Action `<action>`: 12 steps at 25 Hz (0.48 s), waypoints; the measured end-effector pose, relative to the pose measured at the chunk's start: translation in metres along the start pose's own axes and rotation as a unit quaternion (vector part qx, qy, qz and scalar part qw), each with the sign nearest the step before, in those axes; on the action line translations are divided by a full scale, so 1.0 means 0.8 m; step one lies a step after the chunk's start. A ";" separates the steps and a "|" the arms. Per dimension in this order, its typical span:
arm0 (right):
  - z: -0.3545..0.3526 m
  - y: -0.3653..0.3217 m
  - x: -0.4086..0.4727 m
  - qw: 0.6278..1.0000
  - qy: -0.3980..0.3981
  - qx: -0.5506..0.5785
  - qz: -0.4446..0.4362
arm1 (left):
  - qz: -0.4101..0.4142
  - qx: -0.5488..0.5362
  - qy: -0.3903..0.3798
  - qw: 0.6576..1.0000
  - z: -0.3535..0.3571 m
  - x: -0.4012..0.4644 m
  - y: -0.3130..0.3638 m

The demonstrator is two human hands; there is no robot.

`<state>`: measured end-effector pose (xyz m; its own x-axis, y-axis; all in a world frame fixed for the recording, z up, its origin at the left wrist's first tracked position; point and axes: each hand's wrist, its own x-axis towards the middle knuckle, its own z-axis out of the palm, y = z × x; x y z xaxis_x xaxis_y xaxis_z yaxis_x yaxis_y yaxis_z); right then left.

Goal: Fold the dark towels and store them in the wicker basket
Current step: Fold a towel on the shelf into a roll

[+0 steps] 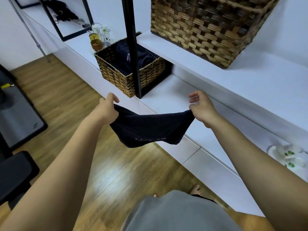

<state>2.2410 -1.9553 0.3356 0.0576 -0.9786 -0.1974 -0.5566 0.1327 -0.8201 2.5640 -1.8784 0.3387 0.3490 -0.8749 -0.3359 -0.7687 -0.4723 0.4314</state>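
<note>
A dark towel (146,129) hangs in the air above the wooden floor (70,97), stretched between two hands just near of the white worktop (168,95). The left hand (108,107) grips its left corner; the right hand (200,107) pinches the right one. This looks like the folding step; next the corners likely need bringing together. Farther off, the small wicker basket (116,74) already holds dark towels (131,55). What the large wicker basket (200,25) on the shelf holds cannot be seen.

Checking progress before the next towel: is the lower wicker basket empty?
No. The small wicker basket on the lower shelf already holds dark towels, visible through its open top.
</note>
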 end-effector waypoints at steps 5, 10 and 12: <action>-0.008 0.013 0.005 0.996 -0.013 0.079 0.031 | 0.069 -0.050 0.027 0.996 0.009 -0.007 0.014; -0.015 0.015 0.005 0.989 -0.033 0.132 0.054 | 0.167 0.120 -0.015 0.978 0.020 -0.003 0.018; -0.018 0.014 0.005 0.994 -0.029 0.106 0.018 | 0.208 0.181 0.022 0.961 0.022 0.002 0.021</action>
<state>2.2232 -1.9599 0.3330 0.0909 -0.9628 -0.2543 -0.3716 0.2042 -0.9057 2.5419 -1.8860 0.3309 -0.0119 -0.9873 -0.1583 -0.9801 -0.0198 0.1977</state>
